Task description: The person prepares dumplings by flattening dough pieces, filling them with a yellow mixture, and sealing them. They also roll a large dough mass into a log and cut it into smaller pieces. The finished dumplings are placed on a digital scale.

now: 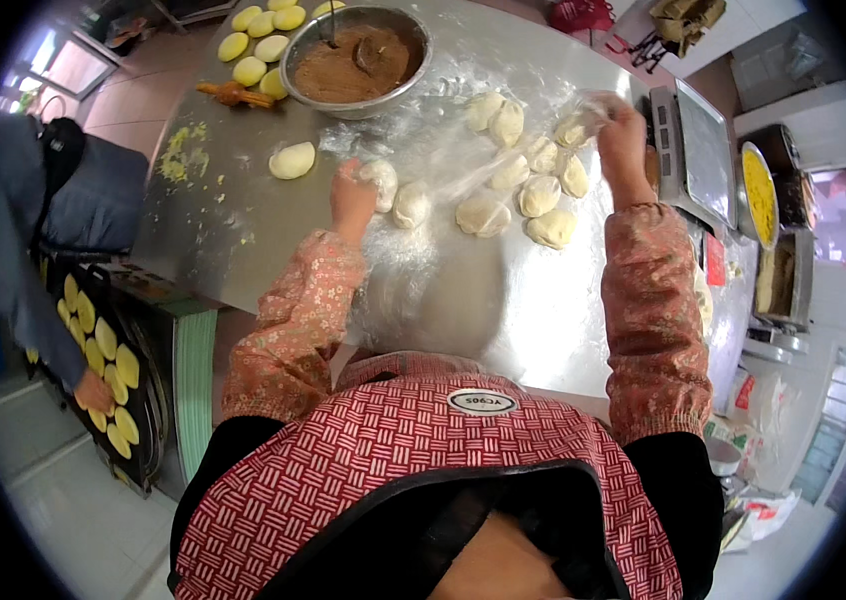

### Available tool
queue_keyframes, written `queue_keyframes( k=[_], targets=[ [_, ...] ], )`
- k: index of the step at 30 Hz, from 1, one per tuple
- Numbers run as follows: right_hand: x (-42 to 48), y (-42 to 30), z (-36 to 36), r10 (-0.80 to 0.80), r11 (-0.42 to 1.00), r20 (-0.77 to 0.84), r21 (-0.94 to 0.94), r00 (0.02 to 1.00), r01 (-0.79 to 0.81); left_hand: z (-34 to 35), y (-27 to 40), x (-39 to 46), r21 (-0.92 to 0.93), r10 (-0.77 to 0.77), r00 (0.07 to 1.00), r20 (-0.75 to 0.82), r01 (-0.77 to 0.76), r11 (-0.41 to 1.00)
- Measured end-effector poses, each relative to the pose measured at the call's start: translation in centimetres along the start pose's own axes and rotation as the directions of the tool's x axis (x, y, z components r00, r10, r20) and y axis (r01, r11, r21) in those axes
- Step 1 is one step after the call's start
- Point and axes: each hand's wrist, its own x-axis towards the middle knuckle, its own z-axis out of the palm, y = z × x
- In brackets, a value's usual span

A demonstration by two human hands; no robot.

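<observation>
A thin clear plastic sheet (468, 174) lies partly over pale, flour-dusted dough balls (540, 196) on the steel table (460, 300). My right hand (624, 142) grips the sheet's far right end; hand and plastic are blurred there. With fingers curled, my left hand (353, 196) is against a floury dough ball (380, 184); whether it also holds the sheet is unclear. Another dough ball (412, 205) sits just right of that one. A smooth folded dough piece (292, 160) rests apart, to the left.
A steel bowl (423, 67) of brown filling stands at the back, beside yellow dough rounds (261, 24) and a wooden roller (235, 94). A scale (704, 150) borders the right side. At left, another person's hand (93, 391) is over yellow rounds on a black griddle (145, 405).
</observation>
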Motion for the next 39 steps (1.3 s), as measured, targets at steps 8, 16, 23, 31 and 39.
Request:
queue_keyframes(
  k=[8,16,23,31,39],
  targets=[
    [-9.1,7.2,4.0,0.098,0.609,0.646,-0.64,0.757,0.468,0.2,6.9,-1.8,0.334,0.629,0.718,0.297,-0.696,0.636],
    [-11.4,9.9,11.9,0.646,0.727,0.207,0.125,0.735,-0.675,-4.3,8.5,1.2,0.394,0.379,0.896,0.229,-0.442,0.806],
    [-10.7,15.5,7.7,0.287,0.894,0.348,-0.431,0.892,-0.12,4.2,1.6,-5.6,0.272,0.527,0.662,0.534,-0.724,0.634],
    [-5.5,10.6,8.5,0.232,0.174,-0.038,-0.981,0.972,-0.08,4.3,2.4,-7.2,-0.121,0.148,0.884,0.443,-0.105,0.987],
    [-9.2,14.9,4.6,0.409,0.885,0.227,-0.336,0.884,-0.323,6.3,5.9,-12.2,-0.381,0.479,0.866,0.142,-0.399,0.834]
  ],
)
